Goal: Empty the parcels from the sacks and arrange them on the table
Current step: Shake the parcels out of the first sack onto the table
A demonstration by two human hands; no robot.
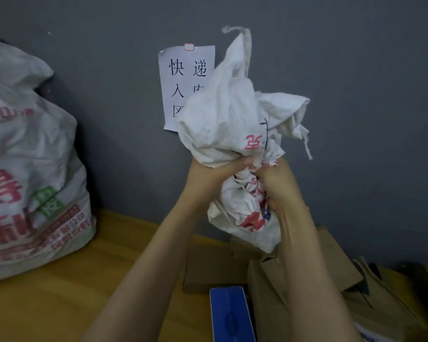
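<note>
**Empty sack bunched above the parcels**

Grey wall backs the wooden worktop (59,304). Both hands, left hand (223,169) and right hand (277,183), clutch the crumpled white woven sack (232,114) upright, directly above the brown cardboard parcels (307,280); the full printed white sack (27,169) stands far left, nearer the left hand.

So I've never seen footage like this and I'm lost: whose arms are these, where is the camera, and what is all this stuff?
There is one picture, taken by a camera worn on a person's head, looking forward and down, so the arms are that person's own. The left hand and right hand both grip a crumpled white sack, held up in front of a grey wall with a paper sign. Below is a wooden table. On it at the left stands a full printed sack. At the right lie brown cardboard boxes and a blue box.
</note>
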